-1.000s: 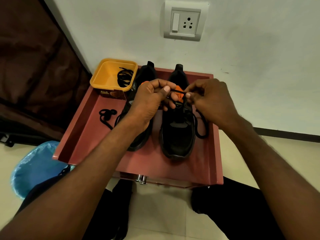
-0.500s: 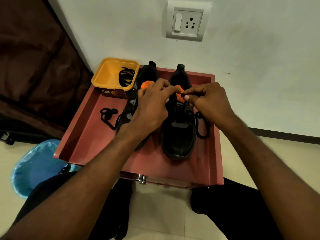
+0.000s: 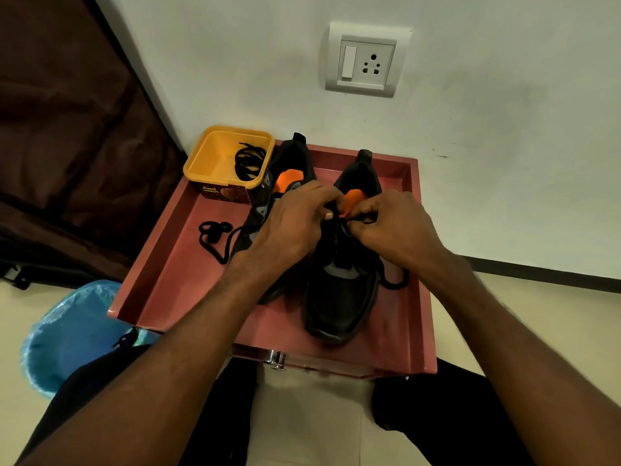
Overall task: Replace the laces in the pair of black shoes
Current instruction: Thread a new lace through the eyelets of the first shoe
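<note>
Your left hand [image 3: 295, 223] and right hand [image 3: 389, 227] each pinched lace [image 3: 393, 280] at right shoe [image 3: 342, 290] tongue. Risk: uneven pull, lace end slipped from eyelet; shoe skidded on tray [image 3: 158, 264].

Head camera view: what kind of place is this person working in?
Probably a room in a home: a wall socket on a plain wall, a tiled floor, and a bin with a blue liner beside a small red table.
</note>
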Available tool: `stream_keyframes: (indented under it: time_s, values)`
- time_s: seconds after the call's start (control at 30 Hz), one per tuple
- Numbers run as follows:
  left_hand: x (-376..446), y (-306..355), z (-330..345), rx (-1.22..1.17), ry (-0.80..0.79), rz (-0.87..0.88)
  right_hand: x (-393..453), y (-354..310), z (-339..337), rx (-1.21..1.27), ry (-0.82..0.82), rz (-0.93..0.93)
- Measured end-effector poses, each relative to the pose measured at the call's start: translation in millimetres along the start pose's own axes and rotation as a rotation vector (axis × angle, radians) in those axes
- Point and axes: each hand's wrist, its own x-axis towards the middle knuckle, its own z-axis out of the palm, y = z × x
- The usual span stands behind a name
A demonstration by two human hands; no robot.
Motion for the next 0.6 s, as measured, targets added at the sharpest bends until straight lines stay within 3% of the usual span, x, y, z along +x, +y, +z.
stream_keyframes:
  time_s: [0.1,0.27,0.47,0.6]
  values:
    - [-0.7,2.4,0.0,-0.036,-0.031,-0.064,-0.4,0.7,2.7,-0.002,0.000,0.014]
    - [-5.6,2.6,5.3,-0.080,0.036,-0.187,0.5,6.2,3.6,0.232,-0.031,0.028]
    - [-7.4,5.2,7.3,-0.118,0.056,-0.215,2.8,12.2,1.3,0.108,-0.104,-0.048]
    - [-6.0,6.2,5.6,-0.137,0.044,-0.225,-0.8,10.8,9.5,0.149,-0.044,-0.042]
